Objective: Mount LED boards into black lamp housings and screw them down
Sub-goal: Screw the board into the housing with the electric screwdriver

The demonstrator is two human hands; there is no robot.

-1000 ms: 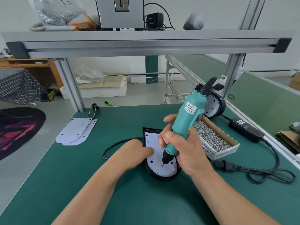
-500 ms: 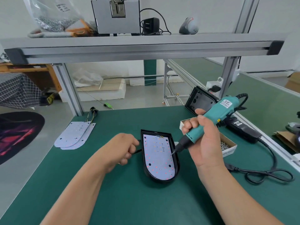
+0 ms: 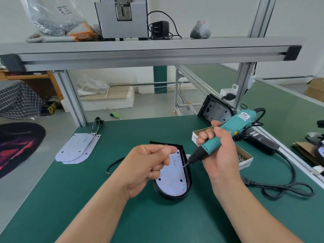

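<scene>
A black lamp housing (image 3: 189, 174) lies in the middle of the green table with a white LED board (image 3: 172, 180) seated in it. My left hand (image 3: 149, 166) hovers over the housing's left part with fingers curled and thumb pressed on the index finger; nothing shows between them. My right hand (image 3: 221, 155) grips a teal electric screwdriver (image 3: 235, 126), tilted, its bit tip just above the board's right edge. An open cardboard box of screws (image 3: 245, 159) sits behind my right hand.
Spare LED boards (image 3: 77, 148) with wires lie at the table's left. A second empty black housing (image 3: 215, 111) leans at the back right. A black power adapter (image 3: 263, 142) and looped cable (image 3: 287, 188) lie to the right. An aluminium shelf rail (image 3: 150, 55) runs overhead.
The screwdriver came off the board and tilted out to the right. My left hand drew back to the left as a fist, then rose over the housing toward the bit tip.
</scene>
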